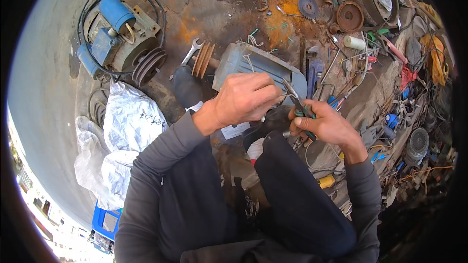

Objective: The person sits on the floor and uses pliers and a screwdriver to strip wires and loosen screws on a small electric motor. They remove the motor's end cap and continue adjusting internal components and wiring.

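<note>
My left hand (246, 96) is closed, pinching a thin pale wire (248, 63) that runs up from it over the grey finned motor housing (234, 63). My right hand (317, 124) grips pliers (290, 88) with green handles, their jaws angled up-left beside my left fingertips; whether the jaws touch the wire is hard to tell. Both hands are over the housing's near end, between my knees. A pulley (204, 59) with several brown grooves sits left of the housing, next to a spanner (190, 51).
A blue-and-grey motor assembly (114, 14) with pulley and looped cable lies upper left, white sacks (129, 122) below it. Rusty parts (349, 15), a white cylinder (354, 42), scattered tools (316, 75), rags (434, 53) and a round finned part (417, 146) clutter the right side.
</note>
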Tool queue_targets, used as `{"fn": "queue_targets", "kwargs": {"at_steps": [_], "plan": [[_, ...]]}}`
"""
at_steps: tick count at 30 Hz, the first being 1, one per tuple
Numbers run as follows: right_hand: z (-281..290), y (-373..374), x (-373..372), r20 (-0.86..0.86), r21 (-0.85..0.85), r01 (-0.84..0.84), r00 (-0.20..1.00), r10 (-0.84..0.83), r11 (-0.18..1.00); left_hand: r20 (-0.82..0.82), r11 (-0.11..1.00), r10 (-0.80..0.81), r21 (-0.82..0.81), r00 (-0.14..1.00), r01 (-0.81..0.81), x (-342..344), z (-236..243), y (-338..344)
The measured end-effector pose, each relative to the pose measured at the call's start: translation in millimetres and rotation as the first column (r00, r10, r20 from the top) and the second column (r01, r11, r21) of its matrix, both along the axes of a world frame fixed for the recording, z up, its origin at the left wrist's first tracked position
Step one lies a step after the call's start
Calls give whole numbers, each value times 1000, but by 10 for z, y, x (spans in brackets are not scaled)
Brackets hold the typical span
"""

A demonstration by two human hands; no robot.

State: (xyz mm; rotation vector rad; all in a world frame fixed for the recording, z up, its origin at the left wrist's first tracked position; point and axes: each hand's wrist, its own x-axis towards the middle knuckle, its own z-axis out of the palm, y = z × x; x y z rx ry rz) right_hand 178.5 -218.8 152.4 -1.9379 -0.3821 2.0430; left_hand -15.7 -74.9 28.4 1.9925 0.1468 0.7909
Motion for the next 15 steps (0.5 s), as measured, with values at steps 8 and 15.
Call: {"fn": "queue_targets", "kwargs": {"at_steps": [8,15], "plan": [[-52,-90,-6,-79,-11,-78,994,77,997,-25,992,-93,86,995,95,-87,-72,26],[-115,-16,-73,131,9,-367,923,363,930,-41,993,-99,62,994,101,-221,-104,-14]]}}
